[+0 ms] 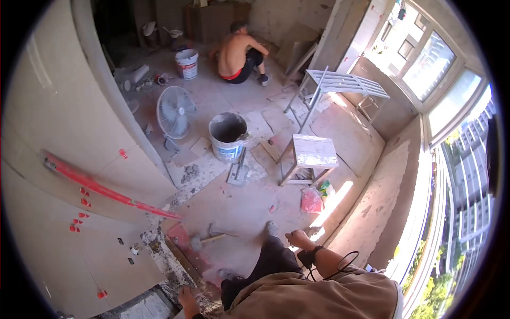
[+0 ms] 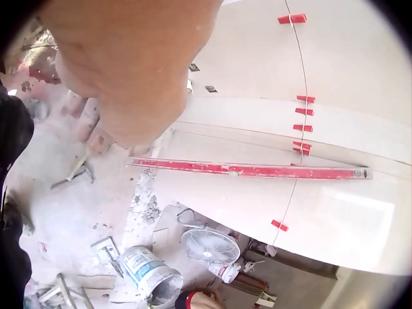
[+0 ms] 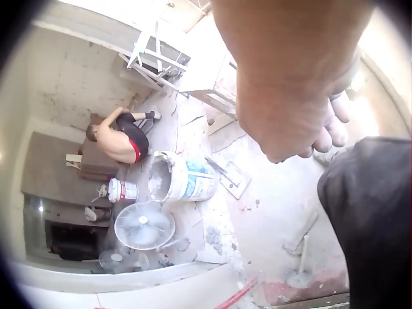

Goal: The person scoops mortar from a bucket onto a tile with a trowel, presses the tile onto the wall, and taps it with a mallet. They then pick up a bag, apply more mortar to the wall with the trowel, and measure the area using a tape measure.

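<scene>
My left hand [image 1: 187,297] hangs low beside my leg, near the foot of the tiled wall. In the left wrist view its fingers [image 2: 87,122] dangle loosely with nothing held. My right hand [image 1: 300,239] is in front of my right thigh, its fingers [image 3: 331,132] loosely curled and nothing visible in them. A red straightedge [image 1: 106,190] leans along the wall tiles, ahead of the left hand. A mallet [image 1: 204,241] with a wooden handle lies on the floor between the hands, next to a second hand tool [image 1: 218,231].
Farther ahead stand a mortar bucket [image 1: 227,149], a notched trowel [image 1: 238,173], a fan [image 1: 175,112] and a wooden stool [image 1: 313,151]. Red bags [image 1: 312,200] lie near the window side. A person [image 1: 239,56] sits at the back beside a white bucket [image 1: 187,65]. A metal trestle [image 1: 345,84] stands right.
</scene>
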A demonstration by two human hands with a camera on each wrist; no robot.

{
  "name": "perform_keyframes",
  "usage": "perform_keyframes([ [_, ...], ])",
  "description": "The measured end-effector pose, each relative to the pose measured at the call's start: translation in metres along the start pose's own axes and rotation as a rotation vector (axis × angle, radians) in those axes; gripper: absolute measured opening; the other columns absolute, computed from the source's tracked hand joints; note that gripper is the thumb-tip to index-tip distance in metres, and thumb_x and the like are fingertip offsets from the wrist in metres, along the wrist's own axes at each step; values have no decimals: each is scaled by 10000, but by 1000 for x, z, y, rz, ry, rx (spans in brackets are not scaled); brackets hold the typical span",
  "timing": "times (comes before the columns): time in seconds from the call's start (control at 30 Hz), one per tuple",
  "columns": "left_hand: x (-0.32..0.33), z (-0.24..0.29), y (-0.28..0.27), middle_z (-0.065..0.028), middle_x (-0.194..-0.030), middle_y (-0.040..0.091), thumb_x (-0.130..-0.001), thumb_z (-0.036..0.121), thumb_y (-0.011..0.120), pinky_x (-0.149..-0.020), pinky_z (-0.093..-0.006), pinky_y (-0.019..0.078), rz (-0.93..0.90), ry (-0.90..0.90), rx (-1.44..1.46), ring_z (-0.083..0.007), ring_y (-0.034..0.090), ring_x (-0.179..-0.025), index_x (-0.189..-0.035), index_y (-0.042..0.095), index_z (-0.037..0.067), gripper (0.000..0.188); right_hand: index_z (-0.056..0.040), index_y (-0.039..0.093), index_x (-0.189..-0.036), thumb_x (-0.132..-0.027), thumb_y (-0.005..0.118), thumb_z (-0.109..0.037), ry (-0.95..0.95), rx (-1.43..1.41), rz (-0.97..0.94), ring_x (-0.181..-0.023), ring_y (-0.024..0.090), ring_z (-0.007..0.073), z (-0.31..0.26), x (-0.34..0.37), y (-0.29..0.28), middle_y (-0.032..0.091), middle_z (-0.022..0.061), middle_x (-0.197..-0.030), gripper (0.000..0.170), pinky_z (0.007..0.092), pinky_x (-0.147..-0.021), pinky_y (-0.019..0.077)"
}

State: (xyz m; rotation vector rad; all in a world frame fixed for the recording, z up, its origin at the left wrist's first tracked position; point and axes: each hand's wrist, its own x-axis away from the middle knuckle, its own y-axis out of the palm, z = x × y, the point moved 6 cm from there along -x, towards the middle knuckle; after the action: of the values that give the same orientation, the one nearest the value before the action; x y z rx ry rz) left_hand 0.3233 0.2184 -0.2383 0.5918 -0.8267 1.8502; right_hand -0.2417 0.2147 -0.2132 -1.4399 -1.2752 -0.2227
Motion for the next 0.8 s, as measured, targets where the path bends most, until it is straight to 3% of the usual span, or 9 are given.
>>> perform_keyframes([
  [0.07, -30, -18, 19, -32, -642, 540, -894, 265, 498, -435, -280, 436, 60, 110, -48, -129, 488, -474, -919, 605, 25, 264, -88, 707, -843, -833, 512, -289, -450, 327, 140, -808, 672, 250, 18, -49, -3, 690, 89, -751, 280, 354, -749, 519],
  [0.1, -54, -38, 25, -36, -674, 554, -888, 247, 505, -439, -276, 443, 97, 193, -64, -132, 506, -495, -962, 594, 29, 247, -74, 692, -868, -836, 524, -289, -393, 171, 131, -779, 674, 244, 32, -62, -13, 689, 97, -753, 275, 349, -727, 525],
  [0.2, 52, 76, 116, -115, -963, 626, -866, 318, 633, -531, -330, 526, -61, -35, -353, -233, 626, -626, -1145, 544, -20, 447, -57, 673, -886, -843, 541, -297, -199, -147, 48, -764, 672, 240, 55, -103, -56, 688, 100, -758, 277, 350, -713, 526],
  [0.27, 14, 56, 161, -160, -1006, 587, -863, 284, 585, -565, -339, 511, -78, -151, -316, -250, 615, -729, -1142, 529, -36, 428, -75, 690, -826, -844, 528, -314, -20, -160, -111, -850, 658, 258, 59, -93, -105, 688, 78, -760, 290, 373, -775, 507],
  [0.33, 68, 97, 261, -55, -823, 583, -865, 194, 544, -506, -269, 478, -137, -193, -235, -143, 573, -647, -1100, 529, 25, 290, -49, 682, -818, -876, 516, -427, 20, -113, 62, -717, 670, 233, 95, -106, -147, 684, 74, -725, 417, 349, -726, 519],
  [0.43, 73, 111, 358, -99, -1010, 594, -852, 195, 586, -577, -266, 487, -545, 56, -372, -158, 600, -823, -1258, 458, 12, 463, -7, 665, -804, -876, 523, -361, 142, -507, 203, -620, 656, 207, 183, -122, -178, 660, 92, -681, 388, 323, -652, 523],
  [0.53, 99, 152, 429, -167, -1158, 561, -850, 222, 614, -761, -291, 488, -463, 135, -616, -211, 574, -1007, -1391, 321, -9, 657, 26, 649, -919, -867, 555, -246, 169, -777, 372, -578, 632, 178, 251, -108, -203, 648, 93, -678, 293, 294, -560, 502],
  [0.63, 73, 165, 487, -213, -1310, 470, -857, 261, 620, -928, -330, 420, -610, 337, -688, -267, 497, -1162, -1430, 240, -28, 746, 22, 621, -913, -869, 565, -280, 387, -1057, 410, -567, 610, 166, 303, -73, -206, 638, 95, -704, 310, 279, -512, 476],
  [0.8, 111, 196, 620, -242, -1396, 380, -860, 298, 614, -1028, -359, 337, -622, 515, -976, -326, 411, -1269, -1401, 286, -51, 722, 13, 565, -904, -881, 534, -249, 603, -1297, 366, -579, 613, 186, 369, -52, -158, 622, 100, -721, 265, 285, -472, 458],
])
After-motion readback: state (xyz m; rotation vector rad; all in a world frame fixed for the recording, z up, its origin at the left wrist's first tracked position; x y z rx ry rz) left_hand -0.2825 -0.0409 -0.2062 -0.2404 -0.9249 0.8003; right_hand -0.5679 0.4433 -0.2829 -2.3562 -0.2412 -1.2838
